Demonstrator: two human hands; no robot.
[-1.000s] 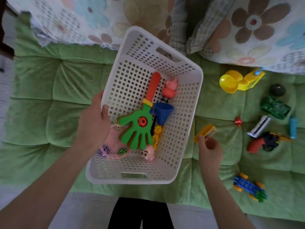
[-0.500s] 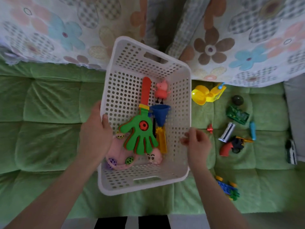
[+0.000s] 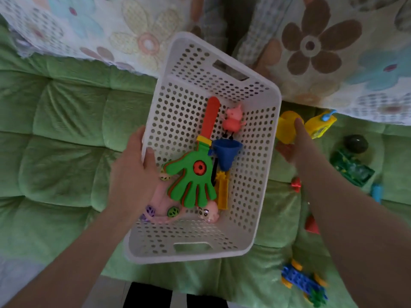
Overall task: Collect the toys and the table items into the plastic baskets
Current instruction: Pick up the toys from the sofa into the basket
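Head camera: a white perforated basket (image 3: 255,174) sits on a green quilted cushion (image 3: 66,130), its far end against a floral cloth (image 3: 311,45). The left hand (image 3: 133,172) grips the basket's left rim, thumb inside the wall and the other fingers curled round the outside. In the basket lie a green hand clapper (image 3: 193,181) with a red handle, a pink pig figure (image 3: 233,118) near the far end, a blue funnel (image 3: 225,152), a yellow piece (image 3: 222,192) beside the clapper, a pale pink toy (image 3: 162,207) partly under the clapper, and a small face figure (image 3: 208,214). The right hand (image 3: 293,138) is stretched out just right of the basket, one finger on a yellow scoop toy (image 3: 285,125); blur hides whether its fingers close on the toy. On the cushion to the right lie a dark ball (image 3: 355,143), a green toy vehicle (image 3: 351,170), a small red piece (image 3: 295,185) and a blue brick car (image 3: 302,283) nearer the cushion's front edge.
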